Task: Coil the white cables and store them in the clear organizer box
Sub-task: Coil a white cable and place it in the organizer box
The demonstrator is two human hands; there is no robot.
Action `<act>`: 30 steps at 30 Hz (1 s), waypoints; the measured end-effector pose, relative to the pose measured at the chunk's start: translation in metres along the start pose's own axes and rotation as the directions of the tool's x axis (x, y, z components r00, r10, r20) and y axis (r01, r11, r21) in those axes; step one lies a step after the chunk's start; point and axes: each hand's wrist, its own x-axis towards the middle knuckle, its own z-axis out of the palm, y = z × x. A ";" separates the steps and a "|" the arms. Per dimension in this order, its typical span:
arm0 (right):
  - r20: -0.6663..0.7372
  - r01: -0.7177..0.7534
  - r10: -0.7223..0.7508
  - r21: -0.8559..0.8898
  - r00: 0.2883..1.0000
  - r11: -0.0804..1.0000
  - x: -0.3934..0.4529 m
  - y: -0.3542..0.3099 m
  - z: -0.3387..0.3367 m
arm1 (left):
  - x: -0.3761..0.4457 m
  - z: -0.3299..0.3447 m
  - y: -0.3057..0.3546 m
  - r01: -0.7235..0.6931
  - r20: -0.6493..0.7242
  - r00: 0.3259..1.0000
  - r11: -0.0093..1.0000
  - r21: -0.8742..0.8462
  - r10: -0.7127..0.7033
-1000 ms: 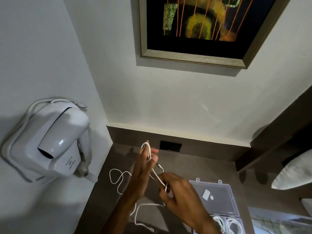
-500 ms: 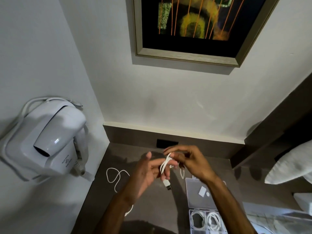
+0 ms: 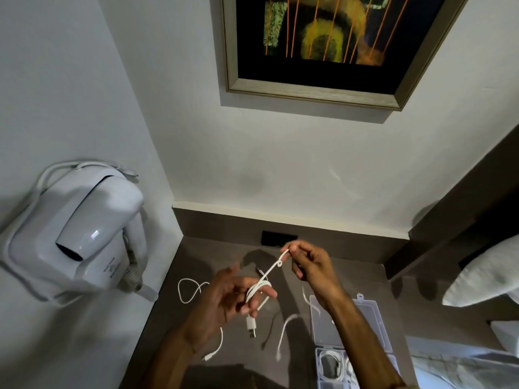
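Note:
A white cable (image 3: pixel 262 284) is looped around the fingers of my left hand (image 3: pixel 224 301), and its USB plug (image 3: pixel 251 327) hangs below them. My right hand (image 3: pixel 310 265) pinches the same cable higher up and holds it taut above the left hand. A loose end of it swings blurred below my right wrist. Another white cable (image 3: pixel 188 290) lies in loops on the dark table (image 3: pixel 196 256) to the left, and its end reaches under my left forearm. The clear organizer box (image 3: pixel 373 315) lies open at the lower right, with coiled white cables (image 3: pixel 334 363) in its compartments.
A white wall-mounted hair dryer (image 3: pixel 84 231) sticks out at the left. A framed picture (image 3: pixel 323 46) hangs on the wall above. A black socket (image 3: pixel 278 238) sits in the back ledge. White pillows (image 3: pixel 488 279) lie at the right.
My right hand has drawn the cable up and to the right, pulling it taut. More cable sits wound on my left fingers, and the plug hangs lower.

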 end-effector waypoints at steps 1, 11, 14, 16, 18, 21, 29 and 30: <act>-0.027 0.016 -0.016 -0.021 1.000 1.000 0.003 -0.002 -0.001 | -0.001 -0.001 0.001 0.010 -0.001 1.000 1.000 0.025 -0.010; 0.111 -0.081 0.113 -0.260 0.987 0.962 -0.026 0.015 0.023 | 0.013 0.011 0.025 -0.220 -0.065 0.975 0.907 -0.359 0.210; 0.224 -0.028 0.090 -0.267 0.970 0.963 -0.056 0.024 0.041 | 0.025 0.011 0.033 -0.277 -0.172 0.957 0.908 -0.314 0.233; 0.278 0.082 0.041 -0.417 0.960 0.905 -0.071 0.019 0.048 | 0.042 0.011 0.034 -0.219 -0.348 0.918 0.975 -0.043 0.190; 0.303 0.176 0.012 -0.583 0.953 0.793 -0.079 0.004 0.049 | 0.053 0.011 0.029 -0.071 -0.447 0.870 0.950 0.305 0.209; 0.286 0.285 -0.095 -0.757 0.954 0.588 -0.076 -0.031 0.039 | 0.043 0.016 0.004 -0.062 -0.356 0.859 0.765 0.641 0.368; 0.119 0.333 -0.370 -0.734 0.921 0.592 -0.011 -0.076 -0.012 | 0.036 0.039 0.004 -0.024 -0.058 0.997 0.939 0.344 0.047; 0.087 0.314 -0.347 -0.663 0.934 0.680 -0.004 -0.069 -0.014 | 0.034 0.040 0.006 -0.044 -0.004 0.999 0.961 0.274 0.047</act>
